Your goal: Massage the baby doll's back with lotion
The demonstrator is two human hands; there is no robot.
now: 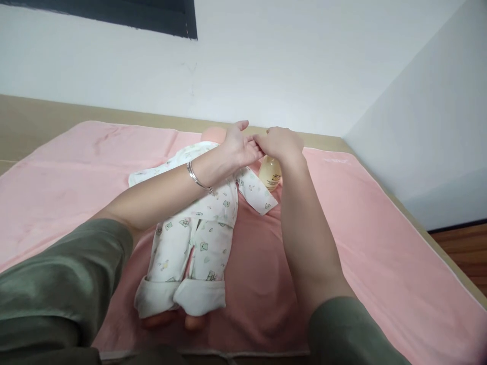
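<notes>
My left hand (239, 147) is held palm up with its fingers stretched out, a silver bracelet (195, 175) at its wrist. Its fingertips meet the fingers of my right hand (283, 143), which is bent over the top of a clear bottle of yellowish liquid (270, 175). The bottle stands upright, with its top hidden behind that hand. Under my left forearm lies a baby doll (213, 135) on its back, its face covered from view. It wears a white printed top (218, 203) and matching trousers (209, 243) with turned-up cuffs; its feet poke out below.
A pink blanket (353, 213) spreads beneath the doll and the bottle. Behind it runs a beige ledge (152, 115) against a white wall (274, 66). Another wall rises at the right, above a strip of wooden floor (462, 251). A dark frame hangs at the upper left.
</notes>
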